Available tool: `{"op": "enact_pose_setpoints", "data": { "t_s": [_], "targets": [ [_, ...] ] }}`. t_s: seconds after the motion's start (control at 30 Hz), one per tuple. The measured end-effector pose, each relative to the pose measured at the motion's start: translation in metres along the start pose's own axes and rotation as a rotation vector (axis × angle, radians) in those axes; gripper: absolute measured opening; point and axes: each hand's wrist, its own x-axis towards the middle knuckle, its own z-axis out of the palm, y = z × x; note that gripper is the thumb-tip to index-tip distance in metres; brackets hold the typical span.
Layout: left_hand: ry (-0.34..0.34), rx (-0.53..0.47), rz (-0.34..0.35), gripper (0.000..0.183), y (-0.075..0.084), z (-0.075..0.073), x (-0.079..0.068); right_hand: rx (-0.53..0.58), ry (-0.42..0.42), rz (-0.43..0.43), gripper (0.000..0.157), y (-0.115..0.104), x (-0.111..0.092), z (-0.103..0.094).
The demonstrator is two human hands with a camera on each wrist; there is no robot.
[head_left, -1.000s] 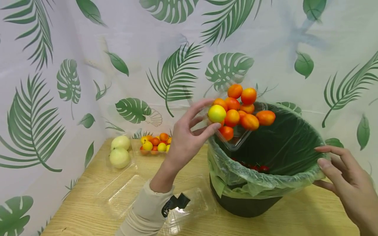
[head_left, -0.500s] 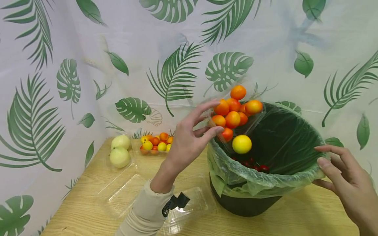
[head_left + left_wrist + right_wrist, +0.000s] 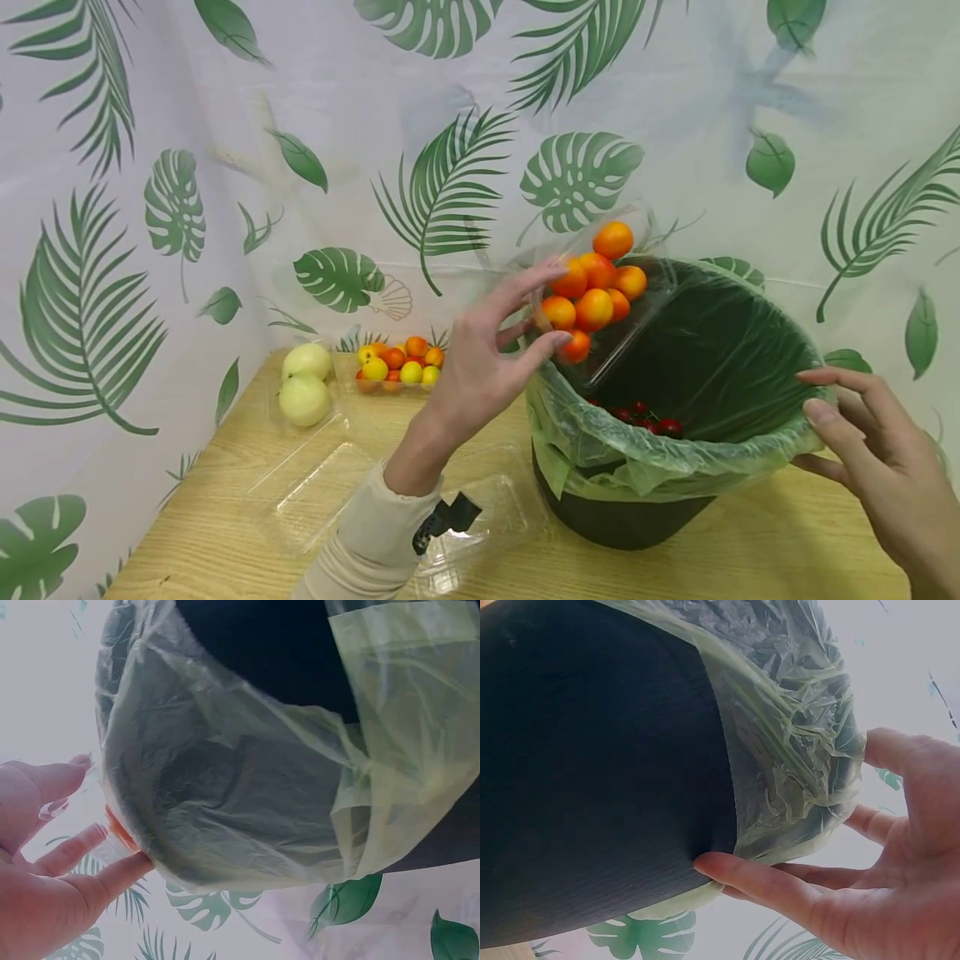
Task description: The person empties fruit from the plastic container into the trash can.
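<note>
My left hand (image 3: 480,358) pinches a clear plastic container (image 3: 626,342) by its side in the head view. It is tilted over the bin's mouth, with several small orange tomatoes (image 3: 595,310) still inside. Below it stands a black trash bin (image 3: 622,521), lined with a pale green bag (image 3: 690,471) folded over the rim. Dark red small fruit (image 3: 670,427) lies in the bin. My right hand (image 3: 885,450) grips the bin's right rim. In the right wrist view one finger (image 3: 757,881) touches the bin's outer wall. The liner hides most of the container in the left wrist view.
At the back left, a clear box holds yellow and orange fruit (image 3: 393,358). Two pale round fruits (image 3: 304,402) sit beside it in clear packaging. Clear plastic trays (image 3: 315,492) lie on the wooden table (image 3: 195,517). A leaf-patterned curtain (image 3: 337,125) stands behind.
A yellow fruit and some orange tomatoes have dropped from the tilted container into the bin, leaving fewer in it. The left hand has shifted slightly to the right; the right hand stays on the rim.
</note>
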Motion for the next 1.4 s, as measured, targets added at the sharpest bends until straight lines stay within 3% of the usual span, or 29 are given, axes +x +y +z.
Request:
{"op": "enact_pose_setpoints", "data": {
  "t_s": [0.3,0.6,0.87,1.4],
  "targets": [
    [-0.035,0.015,0.091,0.045,-0.002,0.003,-0.001,0.005,-0.023,-0.003,0.04,0.001,0.001,-0.002],
    [-0.048,0.072,0.115,0.045,-0.001,0.005,-0.002,0.03,-0.017,-0.01,0.04,0.002,0.002,-0.004],
    [-0.053,0.118,0.158,0.051,-0.033,0.007,-0.004,0.031,-0.019,-0.019,0.04,0.003,0.001,-0.003],
    [-0.056,0.159,0.195,0.05,-0.035,0.008,-0.006,0.007,-0.016,-0.01,0.039,0.001,0.001,-0.002]
  ]
}}
